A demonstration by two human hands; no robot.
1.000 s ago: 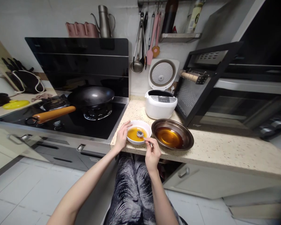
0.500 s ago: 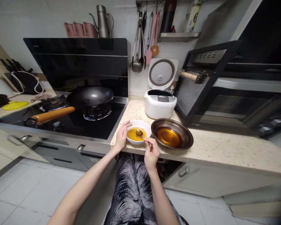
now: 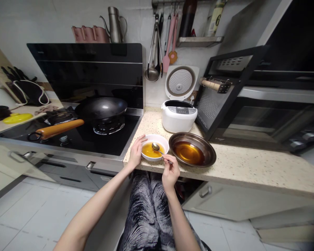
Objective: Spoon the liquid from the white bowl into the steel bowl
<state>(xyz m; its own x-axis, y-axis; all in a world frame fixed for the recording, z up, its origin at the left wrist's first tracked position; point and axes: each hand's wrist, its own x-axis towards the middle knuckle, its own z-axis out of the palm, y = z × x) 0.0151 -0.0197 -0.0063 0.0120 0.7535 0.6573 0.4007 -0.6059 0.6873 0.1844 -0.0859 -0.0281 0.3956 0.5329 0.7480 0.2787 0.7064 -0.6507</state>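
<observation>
A white bowl (image 3: 165,144) with yellow-orange liquid rests near the counter's front edge. My left hand (image 3: 136,152) grips its left rim, fingers on the outer wall and edge. With fingertips pinched, my right hand (image 3: 171,171) holds a metal spoon (image 3: 155,146) by its handle, low over the bowl's right rim. The spoon's head is over or at the surface of the liquid; I cannot tell how deep it sits. Close on the right stands a wide dark metal basin (image 3: 209,150) holding amber-brown liquid.
Behind the bowl is a white rice cooker (image 3: 179,120) with its lid raised. A wok (image 3: 102,106) sits on the stove at left, its wooden handle (image 3: 60,129) pointing towards me. An oven (image 3: 272,122) stands at right. Utensils (image 3: 157,45) hang on the wall.
My right hand has shifted slightly to the right, and the spoon's head has risen a little in the bowl. My left hand and the bowl have stayed put.
</observation>
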